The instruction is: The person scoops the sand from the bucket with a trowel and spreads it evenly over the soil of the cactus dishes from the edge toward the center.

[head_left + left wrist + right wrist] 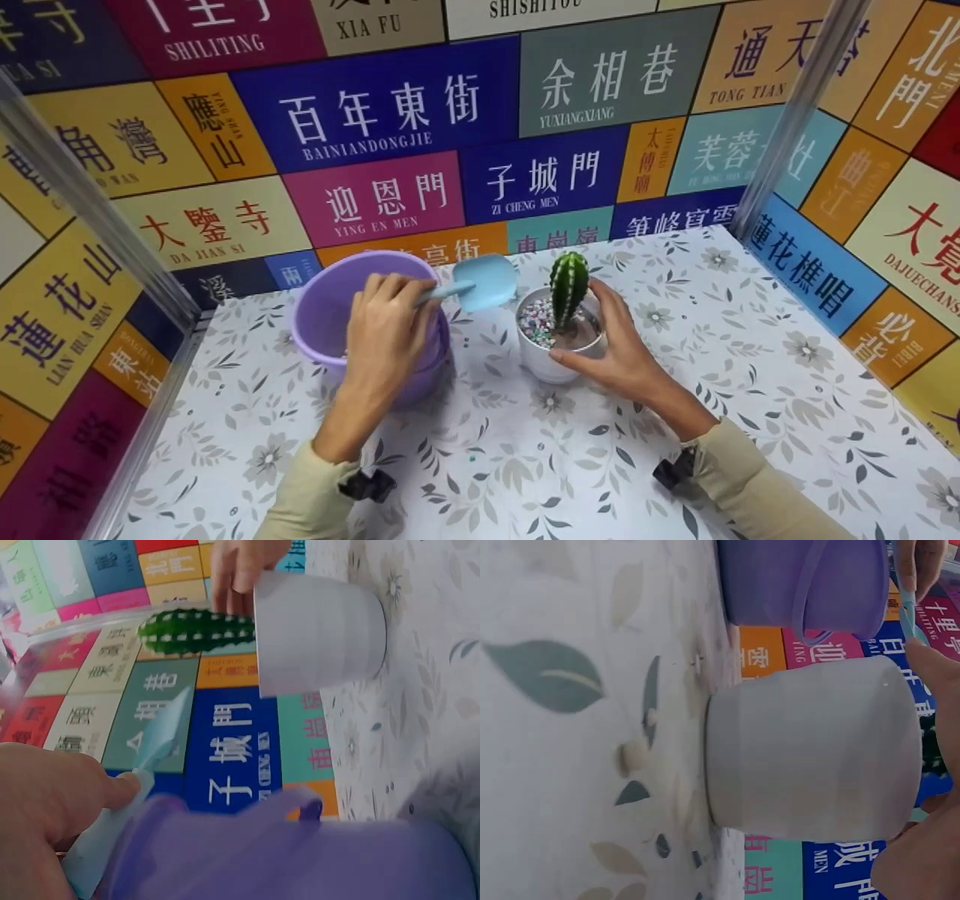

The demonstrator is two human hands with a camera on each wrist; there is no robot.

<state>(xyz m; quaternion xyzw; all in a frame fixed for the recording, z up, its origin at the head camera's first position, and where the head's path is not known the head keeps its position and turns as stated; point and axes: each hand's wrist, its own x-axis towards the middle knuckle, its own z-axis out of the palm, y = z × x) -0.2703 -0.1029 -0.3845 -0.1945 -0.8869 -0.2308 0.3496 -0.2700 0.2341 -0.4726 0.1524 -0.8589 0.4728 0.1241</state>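
Note:
A light blue toy shovel (486,283) is gripped by its handle in my left hand (386,322), above the right rim of a purple bucket (306,330). Its blade points right, toward the potted plant. My right hand (626,349) holds the right side of a white pot (553,366), thumb at the front rim and fingers behind. In the pot stands a green cactus (568,289) amid small multicoloured pebbles (536,319), with a bare brownish patch at its front right. In the left wrist view the shovel (161,735) passes over the bucket's rim (142,840).
A white tablecloth (525,465) with grey leaves and flowers covers the table. Colourful panels with lettering (390,112) rise behind and at both sides, with metal posts (795,120) at the corners. A small green speck (472,458) lies on the cloth near the front.

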